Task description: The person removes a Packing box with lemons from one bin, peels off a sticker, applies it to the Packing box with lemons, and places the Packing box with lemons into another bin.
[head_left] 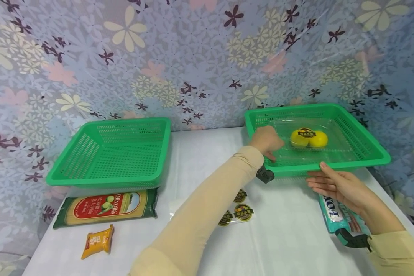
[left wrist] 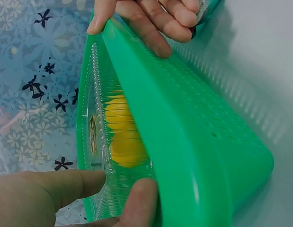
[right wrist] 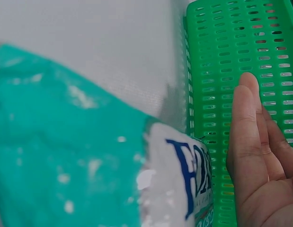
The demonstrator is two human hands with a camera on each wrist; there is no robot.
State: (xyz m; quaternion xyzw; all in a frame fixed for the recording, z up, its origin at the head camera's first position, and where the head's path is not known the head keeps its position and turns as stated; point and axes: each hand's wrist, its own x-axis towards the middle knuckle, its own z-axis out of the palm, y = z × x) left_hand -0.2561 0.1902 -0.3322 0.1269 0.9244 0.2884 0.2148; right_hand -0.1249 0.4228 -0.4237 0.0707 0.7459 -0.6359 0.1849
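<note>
My left hand (head_left: 267, 142) reaches over the left part of the right green basket (head_left: 365, 161). In the left wrist view its thumb and finger are apart beside the edge of a clear plastic box (left wrist: 108, 175). Two yellow round fruits (head_left: 318, 138) are inside that box, which lies in the basket with a black-and-gold round label (head_left: 306, 133) on top. At the basket's front, my right hand (head_left: 341, 188) holds the rim, thumb on top and fingers against the outer wall. A teal packet (head_left: 334, 214) marked FOX lies beneath the right hand, partly hidden.
Another green basket (head_left: 160, 168) stands at the left. In front of it lie a long pack of spaghetti (head_left: 107, 208) and a small orange snack packet (head_left: 98, 242). A sheet of round stickers (head_left: 243, 212) lies mid-table, partly covered by my left sleeve. A floral curtain (head_left: 207, 76) hangs behind.
</note>
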